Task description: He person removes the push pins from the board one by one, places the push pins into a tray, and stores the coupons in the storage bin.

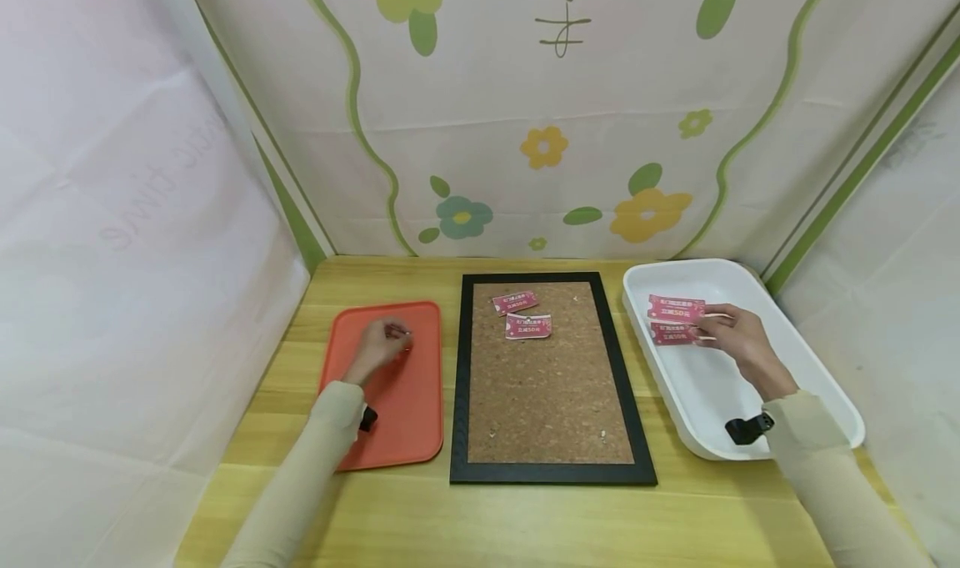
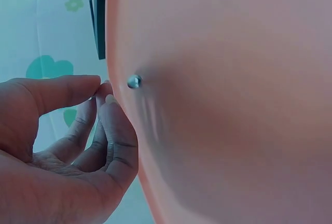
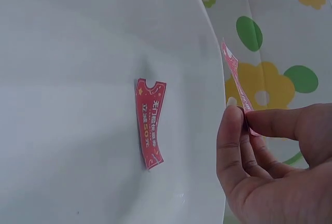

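Note:
Over the orange tray (image 1: 405, 422), my left hand (image 1: 378, 347) has thumb and forefinger pinched together. A tiny bright glint shows between them in the left wrist view, seemingly a push pin mostly hidden by the fingertips. Beside those fingers, a silver push pin (image 2: 134, 82) lies on the tray. My right hand (image 1: 742, 343) pinches a pink paper coupon (image 1: 677, 309) by its right end, raised over the white bin (image 1: 720, 409). Below it, a second pink coupon (image 3: 150, 123) lies on the bin's floor, slightly curved.
Between the two trays lies a black-framed cork board (image 1: 547, 401). Near its top are two pink coupons, one tilted (image 1: 515, 302) and one nearly level (image 1: 528, 327). Small pins (image 1: 603, 436) sit near the board's corners. Flower-printed cloth (image 1: 487, 151) walls in the wooden table.

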Tool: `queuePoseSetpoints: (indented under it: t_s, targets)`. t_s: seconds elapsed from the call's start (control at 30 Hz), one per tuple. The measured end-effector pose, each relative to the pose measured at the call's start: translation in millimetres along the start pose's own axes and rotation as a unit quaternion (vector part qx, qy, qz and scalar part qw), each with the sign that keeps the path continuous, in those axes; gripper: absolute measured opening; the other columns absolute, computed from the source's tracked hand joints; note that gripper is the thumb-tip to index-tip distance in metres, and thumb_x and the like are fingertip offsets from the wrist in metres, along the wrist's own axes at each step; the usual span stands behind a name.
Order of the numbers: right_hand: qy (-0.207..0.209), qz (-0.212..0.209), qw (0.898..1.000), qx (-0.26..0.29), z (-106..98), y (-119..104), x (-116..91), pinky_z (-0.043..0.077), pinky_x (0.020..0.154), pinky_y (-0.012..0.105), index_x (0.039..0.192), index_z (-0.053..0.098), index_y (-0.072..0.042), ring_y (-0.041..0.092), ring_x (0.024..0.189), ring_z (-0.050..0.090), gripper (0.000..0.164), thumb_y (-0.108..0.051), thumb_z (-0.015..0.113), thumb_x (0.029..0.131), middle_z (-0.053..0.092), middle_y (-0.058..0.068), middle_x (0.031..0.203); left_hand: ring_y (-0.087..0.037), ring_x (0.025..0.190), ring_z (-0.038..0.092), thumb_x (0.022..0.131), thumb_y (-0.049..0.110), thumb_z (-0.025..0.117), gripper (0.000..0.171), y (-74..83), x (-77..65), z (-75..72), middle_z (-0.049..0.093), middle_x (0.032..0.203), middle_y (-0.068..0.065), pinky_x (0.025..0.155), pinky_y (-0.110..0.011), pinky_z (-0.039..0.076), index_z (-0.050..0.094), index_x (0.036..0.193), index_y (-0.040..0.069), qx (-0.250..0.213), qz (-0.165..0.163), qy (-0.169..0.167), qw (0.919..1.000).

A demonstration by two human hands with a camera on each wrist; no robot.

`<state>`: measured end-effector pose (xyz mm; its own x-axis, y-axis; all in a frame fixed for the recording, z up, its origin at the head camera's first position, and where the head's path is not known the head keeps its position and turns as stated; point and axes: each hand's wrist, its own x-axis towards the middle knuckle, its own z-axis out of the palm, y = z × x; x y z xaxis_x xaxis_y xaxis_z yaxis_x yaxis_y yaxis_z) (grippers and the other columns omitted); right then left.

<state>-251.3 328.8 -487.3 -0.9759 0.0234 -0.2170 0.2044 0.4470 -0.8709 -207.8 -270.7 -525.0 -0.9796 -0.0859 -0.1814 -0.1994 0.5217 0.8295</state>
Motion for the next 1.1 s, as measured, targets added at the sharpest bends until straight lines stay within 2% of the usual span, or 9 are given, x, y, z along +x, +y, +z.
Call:
queuePoseSetpoints:
  t_s: [0.13,0.4,0.6,0.83,1.1]
  targets:
    - [-0.003,0.010,1.000,-0.001,-6,8,1,0.064,0.081,0.026,0.152,0.034,0.017,-0.005,0.081,0.068,0.059,-0.020,0.052,0.109,0.070,-0.021,0.085,-0.032,0.093,0.069,0.101,0.010,0.064,0.022,-5.8,0.7,-3.9,0.070,0.112,-0.023,0.065,-0.031,0.056,0.070,0.117,-0.004,0.013,-0.002,0.003,0.9999]
    - [-0.018,0.030,0.999,-0.032,-12,25,3,0.065,0.080,0.030,0.149,0.033,0.020,-0.003,0.078,0.071,0.057,-0.015,0.051,0.108,0.076,-0.005,0.091,-0.029,0.090,0.071,0.101,0.011,0.065,0.021,-13.2,1.4,-5.2,0.073,0.110,-0.022,0.063,-0.026,0.053,0.072,0.117,-0.002,0.033,-0.008,0.005,0.9994]
    - [-0.060,0.063,0.993,-0.073,-18,34,8,0.064,0.080,0.030,0.147,0.034,0.022,0.004,0.078,0.073,0.058,-0.017,0.052,0.108,0.076,0.006,0.099,-0.033,0.099,0.074,0.102,0.010,0.064,0.021,-15.7,-0.9,-7.0,0.075,0.112,-0.022,0.069,-0.026,0.054,0.074,0.116,-0.001,0.029,-0.009,0.002,0.9995]
    - [-0.104,0.071,0.986,-0.107,-25,38,12,0.061,0.076,0.025,0.141,0.039,0.022,0.005,0.081,0.069,0.054,-0.016,0.056,0.106,0.073,0.005,0.097,-0.035,0.102,0.073,0.102,0.008,0.065,0.020,-16.3,-1.6,-7.8,0.076,0.112,-0.023,0.073,-0.028,0.057,0.075,0.115,-0.002,0.044,0.007,0.006,0.9990]
    - [-0.117,0.074,0.982,-0.130,-22,44,17,0.060,0.074,0.025,0.135,0.044,0.021,0.009,0.082,0.068,0.050,-0.017,0.058,0.106,0.074,0.010,0.098,-0.034,0.098,0.073,0.100,0.006,0.067,0.018,-20.8,-4.3,-6.2,0.076,0.110,-0.024,0.072,-0.029,0.057,0.076,0.112,-0.004,0.061,0.023,0.014,0.9978]
